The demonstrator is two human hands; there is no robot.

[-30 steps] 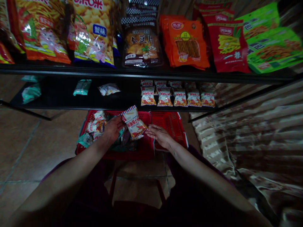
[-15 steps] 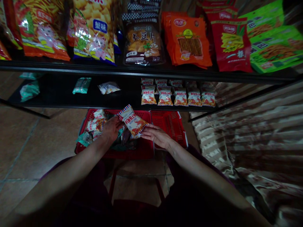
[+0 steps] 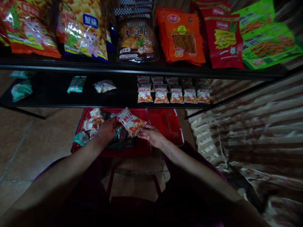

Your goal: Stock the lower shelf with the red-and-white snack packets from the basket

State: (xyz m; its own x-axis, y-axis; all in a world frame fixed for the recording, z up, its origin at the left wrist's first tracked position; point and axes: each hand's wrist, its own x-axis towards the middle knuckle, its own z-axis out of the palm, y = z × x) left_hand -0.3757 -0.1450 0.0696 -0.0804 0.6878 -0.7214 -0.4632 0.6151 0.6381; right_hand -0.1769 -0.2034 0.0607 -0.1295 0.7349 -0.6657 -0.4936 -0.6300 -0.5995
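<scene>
A small white-and-orange snack bag [image 3: 131, 121] with striped ends is held over a red basket [image 3: 142, 151]. My left hand [image 3: 109, 128] grips its left end, the fingertips partly behind it. My right hand [image 3: 151, 135] is closed on its lower right corner, thumb and fingers at the edge. Under and beside my left hand, more bags of the same kind [image 3: 91, 124] lie in the basket. A teal packet [image 3: 81, 137] rests among them at the basket's left side, and further packets sit partly hidden beneath my hands.
A second red basket section [image 3: 164, 123] adjoins on the right. The black lower shelf [image 3: 123, 94] carries rows of small snack bags [image 3: 161, 93], a white packet [image 3: 104, 85] and teal packets [image 3: 77, 84]. Larger snack bags [image 3: 182, 37] line the upper shelf. A draped curtain [image 3: 227, 138] hangs right.
The held snack bag has tilted flatter, its upper end dropping slightly. Both hands keep hold of it. The whole view has shifted a little, so the shelves appear further left.
</scene>
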